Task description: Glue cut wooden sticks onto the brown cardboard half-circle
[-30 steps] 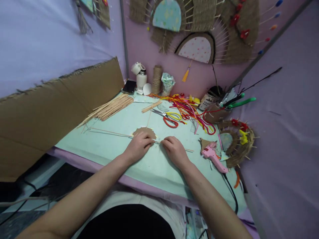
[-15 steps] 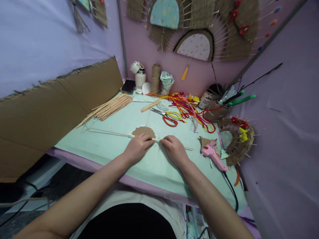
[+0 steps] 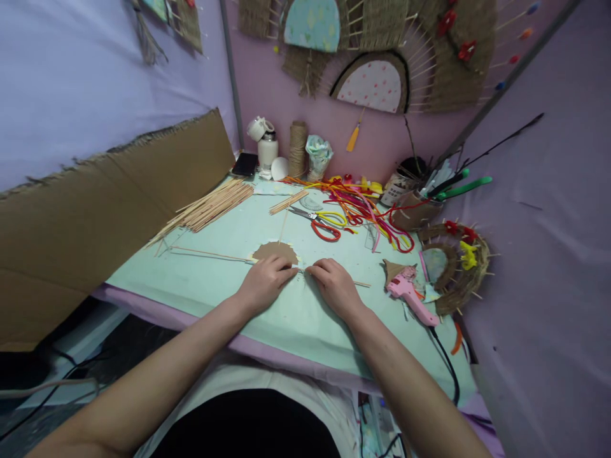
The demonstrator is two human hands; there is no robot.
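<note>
Pinching a thin stick (image 3: 210, 254) at the middle of the frame, both hands rest low on the green mat (image 3: 191, 286). The left hand (image 3: 265, 280) is curled nearly closed, its fingertips bearing on the stick right at the near edge of the brown half-disc (image 3: 275, 251). The right hand (image 3: 334, 283) is curled the same way just beside it, fingertips on the same stick. The two sets of fingertips almost meet. Whether the thumbs go under the stick is hidden.

The stick lies flat and runs from the left of the mat, under both hands, out to the right towards the glue gun (image 3: 408, 292). A second stick pokes up from the half-disc's top edge. The step in hand looks like seating the stick along the half-disc's straight edge and holding it there.

Judged from this, any further move calls for one hand to pin the stick while the other lets go, since the stick is thin and would roll or swing off the edge easily. The glue gun lies close to the right hand, nozzle towards the centre. Scissors (image 3: 319, 224) and the stick bundle (image 3: 210, 207) lie farther up the mat, well apart from the hands.
</note>
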